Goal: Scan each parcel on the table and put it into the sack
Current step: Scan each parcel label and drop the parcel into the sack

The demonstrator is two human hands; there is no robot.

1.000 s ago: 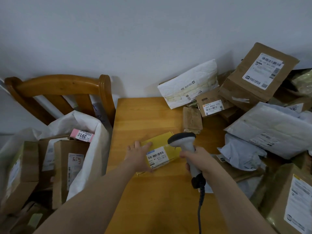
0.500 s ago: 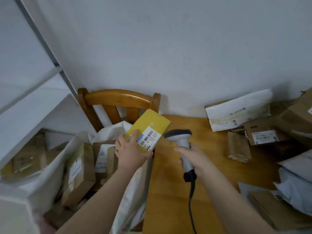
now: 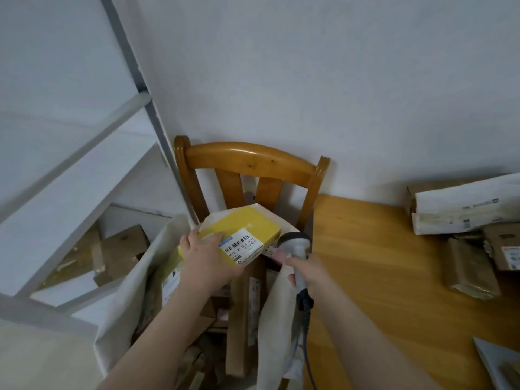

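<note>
Over the limp white sack, left hand grips flat yellow parcel.

Room at home, my makeshift parcel station: wooden chair, wooden table, piled parcels, white sack.

Yellow parcel above white sack

Plain white wall, light soft and even. Glossy orange-brown wooden chair with a slatted back, standing against the wall. Wooden table in the same tone just right of it, far edge at the wall. On the left, white boards and a grey upright strip. Bottom-left pale surface, can't tell if it's floor.
</note>
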